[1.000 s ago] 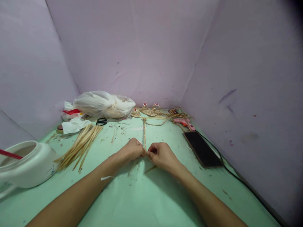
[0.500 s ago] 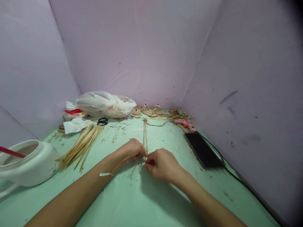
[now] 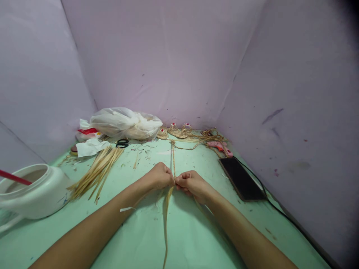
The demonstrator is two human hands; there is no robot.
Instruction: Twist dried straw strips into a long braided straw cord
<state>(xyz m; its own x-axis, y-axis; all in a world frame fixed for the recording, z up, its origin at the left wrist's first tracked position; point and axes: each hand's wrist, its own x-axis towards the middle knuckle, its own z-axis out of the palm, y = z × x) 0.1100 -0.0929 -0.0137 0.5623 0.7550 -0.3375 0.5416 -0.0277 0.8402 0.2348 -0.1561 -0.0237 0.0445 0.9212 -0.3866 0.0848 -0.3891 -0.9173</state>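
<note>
A thin straw braid (image 3: 173, 160) runs from a knot at the back of the green table down to my two hands. My left hand (image 3: 162, 176) pinches the near end of the braid, fingers curled. Close against it, my right hand (image 3: 192, 184) is closed with thumb and forefinger on the straw at the same spot. One long loose straw strand (image 3: 166, 224) hangs from between the hands toward the table's front edge. Another strand shows faintly below my right wrist. Fingertips cover the point where the strands cross.
Left stand a white pot (image 3: 33, 194) with a red stick and a bundle of flat straw strips (image 3: 98, 170). Farther back lie black scissors (image 3: 122, 143), a plastic bag (image 3: 126, 124) and small woven pieces (image 3: 176, 131). Right are a phone (image 3: 242, 179), its cable and a pink tool (image 3: 220, 147).
My right hand has turned and shifted slightly up, its fingertips now meeting the left hand's. The long strand has come into view, hanging toward me.
</note>
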